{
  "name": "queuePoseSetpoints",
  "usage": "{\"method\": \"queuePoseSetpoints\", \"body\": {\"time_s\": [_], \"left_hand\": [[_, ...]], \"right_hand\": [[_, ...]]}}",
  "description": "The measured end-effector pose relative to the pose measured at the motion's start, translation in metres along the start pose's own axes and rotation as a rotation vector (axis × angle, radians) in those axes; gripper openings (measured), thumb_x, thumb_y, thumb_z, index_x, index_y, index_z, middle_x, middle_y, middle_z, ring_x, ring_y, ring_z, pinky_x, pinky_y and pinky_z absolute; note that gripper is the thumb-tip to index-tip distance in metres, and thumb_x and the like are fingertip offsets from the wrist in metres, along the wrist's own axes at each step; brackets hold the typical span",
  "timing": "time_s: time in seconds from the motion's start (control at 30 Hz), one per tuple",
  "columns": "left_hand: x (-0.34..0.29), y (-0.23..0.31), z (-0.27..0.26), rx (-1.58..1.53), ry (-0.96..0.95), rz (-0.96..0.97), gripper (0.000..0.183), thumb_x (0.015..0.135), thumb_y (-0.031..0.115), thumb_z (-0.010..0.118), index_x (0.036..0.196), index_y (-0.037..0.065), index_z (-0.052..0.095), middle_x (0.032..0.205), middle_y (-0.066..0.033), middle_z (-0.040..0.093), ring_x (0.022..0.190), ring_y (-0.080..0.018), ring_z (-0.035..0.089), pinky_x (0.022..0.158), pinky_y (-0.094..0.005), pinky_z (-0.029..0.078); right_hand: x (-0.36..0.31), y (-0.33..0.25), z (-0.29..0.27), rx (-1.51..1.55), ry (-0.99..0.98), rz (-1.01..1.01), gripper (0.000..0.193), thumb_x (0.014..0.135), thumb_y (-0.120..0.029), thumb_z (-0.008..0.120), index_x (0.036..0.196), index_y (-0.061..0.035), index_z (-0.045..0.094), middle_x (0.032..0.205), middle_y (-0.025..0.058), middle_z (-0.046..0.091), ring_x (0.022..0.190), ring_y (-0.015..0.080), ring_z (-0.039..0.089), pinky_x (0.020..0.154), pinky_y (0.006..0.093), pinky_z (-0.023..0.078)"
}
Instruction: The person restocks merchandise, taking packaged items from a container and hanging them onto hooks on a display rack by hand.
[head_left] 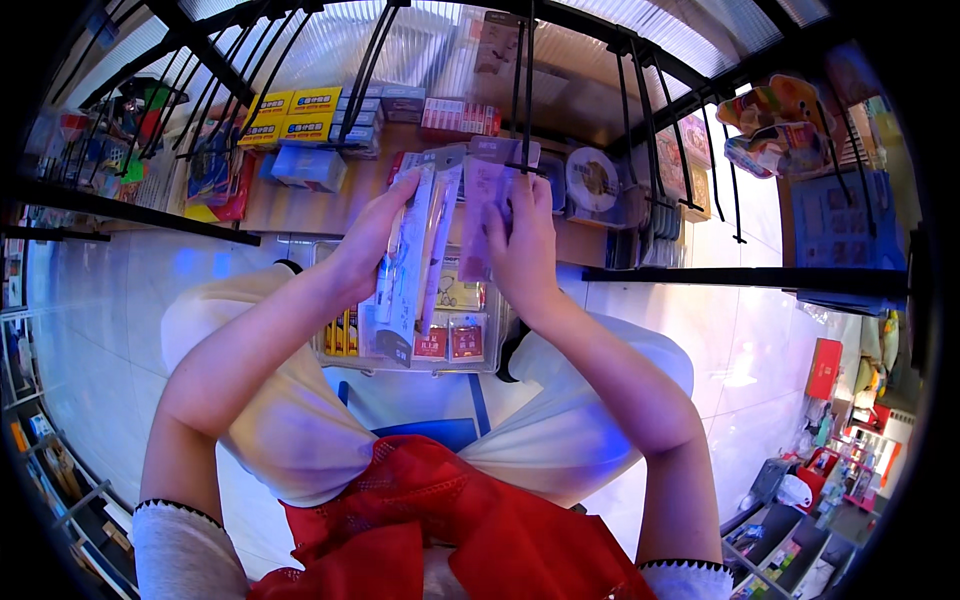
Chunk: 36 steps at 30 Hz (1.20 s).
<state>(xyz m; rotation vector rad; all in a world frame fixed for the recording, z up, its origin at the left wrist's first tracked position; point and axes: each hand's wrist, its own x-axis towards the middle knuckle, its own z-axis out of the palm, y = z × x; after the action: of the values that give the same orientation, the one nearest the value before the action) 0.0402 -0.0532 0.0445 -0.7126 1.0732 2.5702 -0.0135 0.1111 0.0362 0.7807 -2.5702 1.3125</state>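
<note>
Beyond my hands I see the biggest thing, a wooden shelf (pixel 300 205) with black wire hooks (pixel 640 110) reaching out over it from above. On it, up and to the left of my left hand, sit yellow boxes (pixel 290 113) and blue boxes (pixel 310 165); up and to the right of my right hand stands a round roll in a clear pack (pixel 592 180). Directly below both hands, resting between my knees, is a clear plastic bin (pixel 330 300) holding small red packets (pixel 450 342) and yellow-edged items (pixel 343 332). Nearer to me, under my forearms, red fabric (pixel 440 530) covers my lap.

My left hand (pixel 372 240) is closed around a bundle of long clear blister packs (pixel 412 260), thumb on the front and fingers curled behind. Their long axis runs nearly upright, leaning slightly, with the top ends pointing up toward the hooks and the lower ends hanging toward the bin.

My right hand (pixel 525 240) holds a pale purple blister pack (pixel 482 215) just right of that bundle, fingers wrapped at its right edge. It also stands upright, its top end at the tip of one black hook; whether the hook passes through the pack I cannot tell. The two sets of packs sit side by side, close to touching.
</note>
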Motion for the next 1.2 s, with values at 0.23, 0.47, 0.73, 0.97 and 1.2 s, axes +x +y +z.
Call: {"method": "queuePoseSetpoints", "body": {"time_s": [0.23,0.47,0.73,0.97,1.2], "left_hand": [[-0.003,0.006,0.008,-0.001,-0.026,0.048,0.031,0.092,0.031,0.045,0.107,0.006,0.053,0.089,-0.0029,0.062,0.072,-0.0110,0.062,0.065,-0.0257,0.051],[-0.002,0.008,0.007,0.018,-0.080,0.140,0.029,0.093,0.026,0.043,0.112,0.006,0.051,0.095,-0.0035,0.061,0.082,-0.0105,0.060,0.072,-0.0260,0.051],[-0.007,0.015,0.009,0.005,-0.058,0.186,0.027,0.091,0.019,0.048,0.113,0.004,0.049,0.102,-0.0056,0.059,0.092,-0.0131,0.058,0.080,-0.0289,0.048],[-0.010,0.017,0.004,-0.016,-0.070,0.205,0.026,0.091,0.019,0.047,0.113,0.004,0.049,0.102,-0.0059,0.060,0.093,-0.0137,0.058,0.081,-0.0289,0.048],[-0.009,0.012,0.008,-0.022,-0.054,0.152,0.026,0.092,0.018,0.043,0.113,0.004,0.049,0.100,-0.0058,0.060,0.089,-0.0147,0.059,0.078,-0.0301,0.049]], "right_hand": [[0.004,0.003,0.002,-0.189,-0.112,-0.099,0.068,0.079,-0.004,0.054,0.137,-0.0098,0.020,0.104,0.0186,0.044,0.073,0.0378,0.057,0.057,0.0434,0.048],[-0.001,0.015,0.013,0.002,0.110,-0.113,0.042,0.081,-0.007,0.052,0.121,-0.0030,0.039,0.103,0.0192,0.047,0.075,0.0392,0.057,0.059,0.0426,0.048],[-0.002,0.014,0.013,0.030,0.198,-0.140,0.033,0.081,-0.001,0.050,0.113,-0.0002,0.043,0.100,0.0181,0.047,0.078,0.0355,0.057,0.064,0.0384,0.047],[0.017,0.012,-0.003,0.062,0.017,-0.033,0.045,0.081,-0.002,0.050,0.124,-0.0031,0.039,0.101,0.0181,0.048,0.081,0.0349,0.056,0.068,0.0385,0.047],[0.049,0.021,0.007,-0.086,0.077,-0.024,0.065,0.080,-0.011,0.055,0.138,-0.0128,0.025,0.100,0.0169,0.048,0.083,0.0340,0.057,0.067,0.0403,0.048]]}}
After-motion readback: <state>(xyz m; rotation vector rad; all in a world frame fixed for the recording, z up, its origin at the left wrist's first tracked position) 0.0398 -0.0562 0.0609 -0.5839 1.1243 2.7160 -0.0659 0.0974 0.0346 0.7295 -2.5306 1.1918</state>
